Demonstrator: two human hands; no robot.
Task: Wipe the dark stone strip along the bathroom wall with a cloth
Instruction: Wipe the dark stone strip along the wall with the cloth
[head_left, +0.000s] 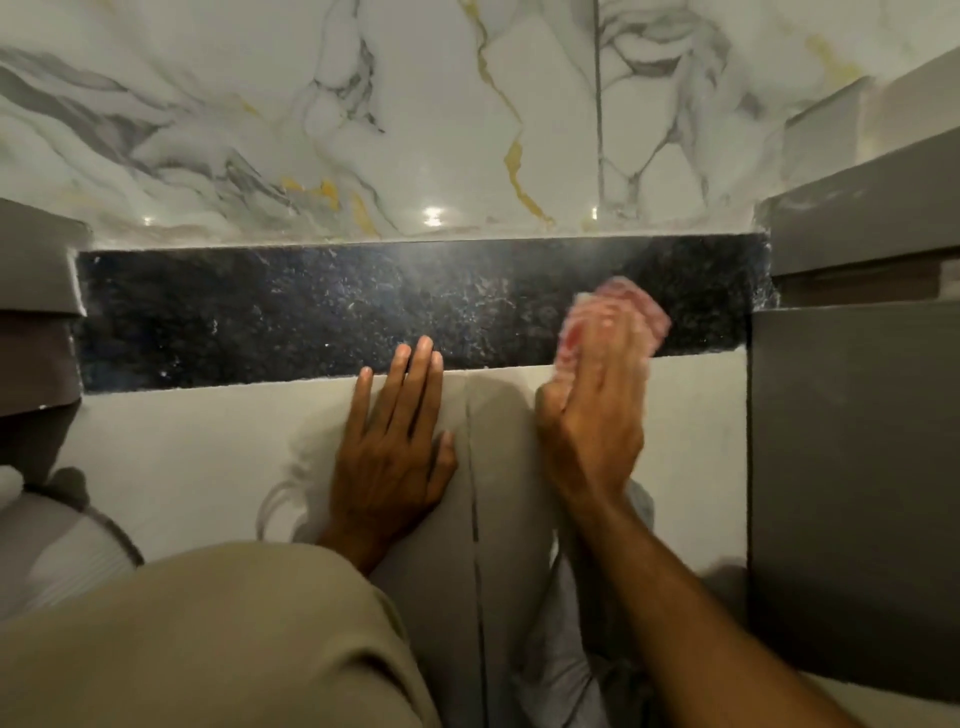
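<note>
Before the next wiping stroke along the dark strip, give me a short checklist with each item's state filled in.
1. Cloth in right hand: ok.
2. Cloth lying on the dark stone strip: ok, over its right part.
3. Left hand braced flat on the pale tile below the strip: ok.
4. Left fingertips off the strip: not ok, they overlap its lower edge.
5. Strip left of the cloth free of objects: ok.
6. Strip already clean: cannot tell, pale specks and glare.

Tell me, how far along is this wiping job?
Midway, at a guess. The right hand presses a pink cloth on the right part of the dark stone strip, blurred as if mid-stroke. The left hand lies flat on the pale tile below. Pale specks and haze show elsewhere on the strip, so most seems left.
</note>
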